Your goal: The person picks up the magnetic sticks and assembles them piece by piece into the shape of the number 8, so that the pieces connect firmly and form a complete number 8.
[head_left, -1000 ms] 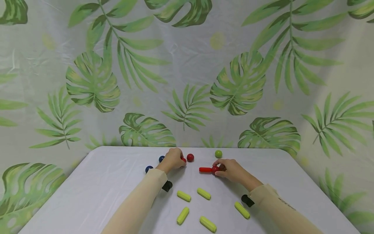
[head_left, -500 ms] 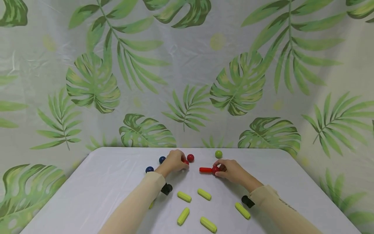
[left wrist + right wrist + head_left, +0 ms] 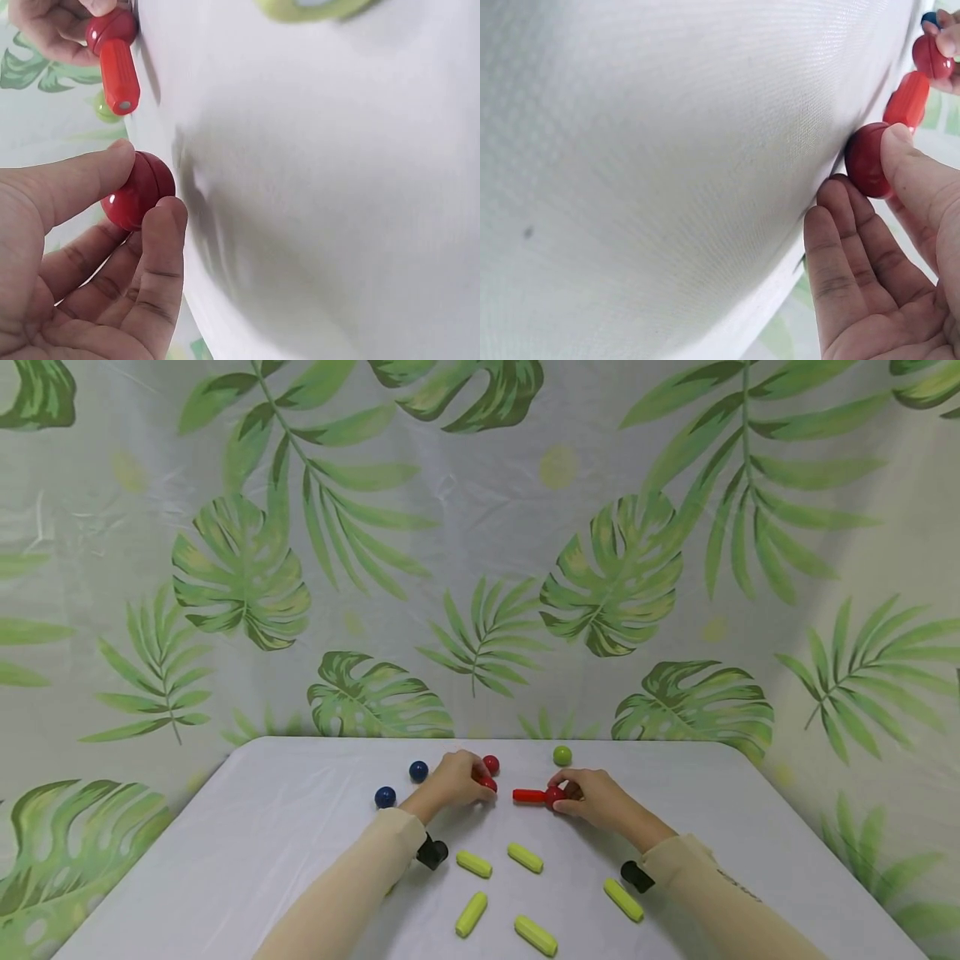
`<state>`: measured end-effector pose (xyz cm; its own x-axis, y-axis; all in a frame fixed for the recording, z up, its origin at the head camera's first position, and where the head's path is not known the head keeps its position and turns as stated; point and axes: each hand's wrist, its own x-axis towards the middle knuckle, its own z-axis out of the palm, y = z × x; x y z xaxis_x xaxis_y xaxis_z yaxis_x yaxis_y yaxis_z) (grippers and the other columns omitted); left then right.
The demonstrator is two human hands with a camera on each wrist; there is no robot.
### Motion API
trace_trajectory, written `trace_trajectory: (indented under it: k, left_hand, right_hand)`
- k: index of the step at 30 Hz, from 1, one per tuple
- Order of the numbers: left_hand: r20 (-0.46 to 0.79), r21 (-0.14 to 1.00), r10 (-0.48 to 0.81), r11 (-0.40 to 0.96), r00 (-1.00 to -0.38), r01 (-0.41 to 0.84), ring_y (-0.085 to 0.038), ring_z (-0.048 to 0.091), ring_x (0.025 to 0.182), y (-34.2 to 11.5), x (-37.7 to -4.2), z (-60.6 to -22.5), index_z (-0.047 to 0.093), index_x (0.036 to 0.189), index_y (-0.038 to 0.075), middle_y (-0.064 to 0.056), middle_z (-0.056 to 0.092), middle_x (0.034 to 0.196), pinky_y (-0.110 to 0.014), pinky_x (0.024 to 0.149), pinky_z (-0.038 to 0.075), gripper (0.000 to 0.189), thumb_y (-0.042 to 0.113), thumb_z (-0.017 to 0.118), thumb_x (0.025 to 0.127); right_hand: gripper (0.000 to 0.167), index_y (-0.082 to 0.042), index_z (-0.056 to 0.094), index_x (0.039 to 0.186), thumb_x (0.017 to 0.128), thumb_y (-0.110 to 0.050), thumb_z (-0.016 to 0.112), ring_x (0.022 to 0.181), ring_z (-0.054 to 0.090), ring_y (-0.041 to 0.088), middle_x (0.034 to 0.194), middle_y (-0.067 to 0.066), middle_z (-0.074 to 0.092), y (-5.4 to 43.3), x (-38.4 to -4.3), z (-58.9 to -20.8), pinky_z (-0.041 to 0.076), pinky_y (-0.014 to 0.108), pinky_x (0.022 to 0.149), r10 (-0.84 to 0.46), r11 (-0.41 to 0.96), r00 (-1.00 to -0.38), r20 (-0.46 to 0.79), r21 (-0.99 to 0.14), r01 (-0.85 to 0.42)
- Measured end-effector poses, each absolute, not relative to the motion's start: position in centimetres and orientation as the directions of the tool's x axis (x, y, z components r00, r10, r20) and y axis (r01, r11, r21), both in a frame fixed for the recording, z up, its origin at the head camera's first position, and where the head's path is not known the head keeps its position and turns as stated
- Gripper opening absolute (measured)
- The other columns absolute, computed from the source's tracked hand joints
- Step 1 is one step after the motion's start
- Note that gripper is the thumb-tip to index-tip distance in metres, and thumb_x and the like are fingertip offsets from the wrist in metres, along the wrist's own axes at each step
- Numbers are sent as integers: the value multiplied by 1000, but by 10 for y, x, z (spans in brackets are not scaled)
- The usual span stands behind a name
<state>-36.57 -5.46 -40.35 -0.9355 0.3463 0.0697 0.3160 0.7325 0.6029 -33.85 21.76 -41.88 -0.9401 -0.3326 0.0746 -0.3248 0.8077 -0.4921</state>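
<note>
Head view: pinched in the left grip [image 3: 452,780], left of the red stick [image 3: 528,796], a red ball [image 3: 144,192], partly covered; glossy and seamed in the left wrist view. Held in the right grip [image 3: 596,797], touching the stick's right end, another red ball [image 3: 865,161]. Beyond the stick, a third ball [image 3: 492,764], partly hidden.

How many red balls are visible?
3: a red ball in the left hand, another red ball in the right hand, a third red ball on the table beyond the left hand. Others may be hidden.
</note>
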Motion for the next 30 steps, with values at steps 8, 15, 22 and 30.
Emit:
trace_trajectory:
  k: [8, 15, 22, 30]
  left_hand:
    - [56, 633, 374, 704, -926, 322, -17, 61, 89, -51, -362, -405, 76, 107, 5, -6, 73, 98, -31, 83, 55, 27, 17, 91, 87]
    - [40, 645, 372, 699, -928, 308, -19, 61, 95, -47, -362, -408, 75, 110, 6, -8, 73, 104, -37, 90, 58, 27, 16, 89, 89]
    - [46, 641, 384, 697, -922, 322, -17, 62, 93, -43, -362, -409, 75, 108, 6, -6, 73, 100, -35, 88, 58, 26, 16, 89, 89]
    - [44, 622, 390, 710, -920, 331, -16, 60, 91, -39, -360, -410, 76, 108, 7, -5, 73, 100, -33, 85, 56, 25, 17, 89, 89]
  right_hand:
    - [28, -9, 73, 122, 96, -16, 82, 88, 66, 12, 97, 1, 74, 218, -337, -418, 59, 37, 84, -338, 810, -938, 81, -483, -333]
    - [29, -9, 73, 122, 96, -17, 82, 87, 65, 12, 97, 1, 74, 217, -338, -419, 58, 36, 83, -338, 813, -938, 79, -478, -333]
    - [29, -9, 73, 122, 96, -17, 82, 86, 65, 11, 96, 1, 74, 218, -339, -420, 58, 36, 82, -337, 812, -938, 85, -477, -335]
    - [29, -9, 73, 122, 96, -17, 82, 87, 65, 12, 97, 2, 74, 217, -338, -418, 58, 35, 81, -329, 811, -941, 76, -489, -323]
